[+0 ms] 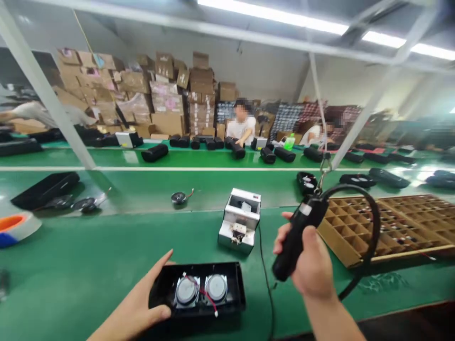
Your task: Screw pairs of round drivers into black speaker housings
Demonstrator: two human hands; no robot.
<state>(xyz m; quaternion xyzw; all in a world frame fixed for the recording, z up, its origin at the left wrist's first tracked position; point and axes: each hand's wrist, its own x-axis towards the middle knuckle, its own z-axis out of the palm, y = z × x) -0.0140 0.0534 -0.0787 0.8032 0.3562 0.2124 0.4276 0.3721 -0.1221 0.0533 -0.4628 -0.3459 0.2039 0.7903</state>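
Note:
My left hand [140,300] grips the left end of a black speaker housing [236,293], thumb on the near wall and fingers at the far side. Two round speaker drivers [216,288] sit side by side inside it, with red and dark wires ending in small white plugs lying across them. To the right, my right hand [313,258] is wrapped around a black electric screwdriver [302,232], its tip pointing down and left, apart from the housing. The screwdriver hangs from a hook and a thick black cable loops off its top. Beyond the housing stands a white screw feeder [240,220].
A divided cardboard tray [351,232] with small parts lies at the right. Loose speaker drivers [178,198] and black housings [46,189] lie along the green bench. A tape roll [17,227] is at far left. Co-workers [241,123] sit across the line.

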